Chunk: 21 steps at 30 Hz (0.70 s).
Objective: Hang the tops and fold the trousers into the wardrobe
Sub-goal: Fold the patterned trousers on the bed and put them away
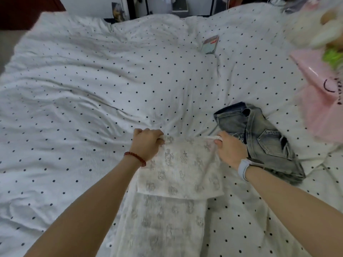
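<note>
Both hands hold the far edge of the white patterned trousers (178, 173) near the bed's (74, 80) front edge. The left hand (146, 143) grips one corner, the right hand (229, 151) the other. The trousers run long toward the person, so the fold comes that way.

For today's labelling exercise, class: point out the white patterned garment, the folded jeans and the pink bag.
white patterned garment (178, 175), head view, middle of its folded-over upper layer.
folded jeans (259, 138), head view, faded denim near the back pocket.
pink bag (319, 101), head view, its glossy side.
</note>
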{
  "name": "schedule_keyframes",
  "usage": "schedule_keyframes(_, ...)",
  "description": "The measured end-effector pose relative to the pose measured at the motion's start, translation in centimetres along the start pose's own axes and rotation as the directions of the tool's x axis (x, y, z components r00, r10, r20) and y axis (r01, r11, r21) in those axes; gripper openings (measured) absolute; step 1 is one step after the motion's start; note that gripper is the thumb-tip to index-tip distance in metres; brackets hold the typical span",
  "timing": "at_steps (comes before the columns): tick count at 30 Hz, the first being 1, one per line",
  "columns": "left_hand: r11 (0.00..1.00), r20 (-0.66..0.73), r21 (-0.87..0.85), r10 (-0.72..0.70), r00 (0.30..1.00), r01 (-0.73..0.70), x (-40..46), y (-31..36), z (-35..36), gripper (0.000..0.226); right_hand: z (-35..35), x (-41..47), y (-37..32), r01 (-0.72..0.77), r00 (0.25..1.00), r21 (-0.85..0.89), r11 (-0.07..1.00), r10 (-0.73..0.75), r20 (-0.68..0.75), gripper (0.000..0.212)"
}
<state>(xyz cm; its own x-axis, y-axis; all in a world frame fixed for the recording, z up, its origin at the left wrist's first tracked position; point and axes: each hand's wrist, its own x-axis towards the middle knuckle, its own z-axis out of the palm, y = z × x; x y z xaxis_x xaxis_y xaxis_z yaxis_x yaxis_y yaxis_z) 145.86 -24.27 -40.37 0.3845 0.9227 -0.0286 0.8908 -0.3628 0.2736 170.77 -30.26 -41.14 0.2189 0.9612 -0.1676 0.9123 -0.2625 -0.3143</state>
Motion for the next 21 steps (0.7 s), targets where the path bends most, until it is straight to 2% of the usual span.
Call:
schedule_keyframes(2,1.0,-0.059,-0.009,-0.018,0.998,0.017,1.7,-0.1,0.4,0.019,0.1,0.4,-0.2,-0.026,0.998,0.078,0.997,0.03,-0.05,0.016)
schedule_keyframes(6,0.996,0.056,0.084,-0.042,0.998,0.038,2.3,-1.6,1.7,0.027,1.5,-1.3,0.0,0.061,0.994,0.182,0.981,-0.076,0.081,0.013)
schedule_keyframes(9,0.996,-0.012,0.08,-0.048,0.999,0.049,1.1,-2.9,2.6,0.025,2.5,-3.1,0.6,0.13,0.984,0.203,0.971,-0.151,0.089,0.013)
schedule_keyframes(12,0.988,-0.173,0.099,0.134,0.976,-0.118,-1.3,-3.4,2.9,0.017,3.0,-5.2,0.7,0.301,0.951,0.145,0.942,-0.308,0.025,0.016)
schedule_keyframes(15,0.941,-0.249,0.194,0.321,0.914,-0.278,-4.7,-4.1,2.6,0.031,3.3,-7.7,1.2,0.452,0.892,0.082,0.888,-0.451,-0.038,0.024)
schedule_keyframes(19,0.87,-0.283,0.237,0.488,0.826,-0.433,-10.3,-4.8,3.2,0.026,4.3,-10.9,2.2,0.551,0.828,0.032,0.834,-0.551,0.102,0.018)
schedule_keyframes(21,0.847,-0.249,0.208,0.529,0.811,-0.488,-12.9,-4.9,4.0,0.034,5.4,-12.3,2.9,0.593,0.792,0.003,0.805,-0.584,0.179,0.016)
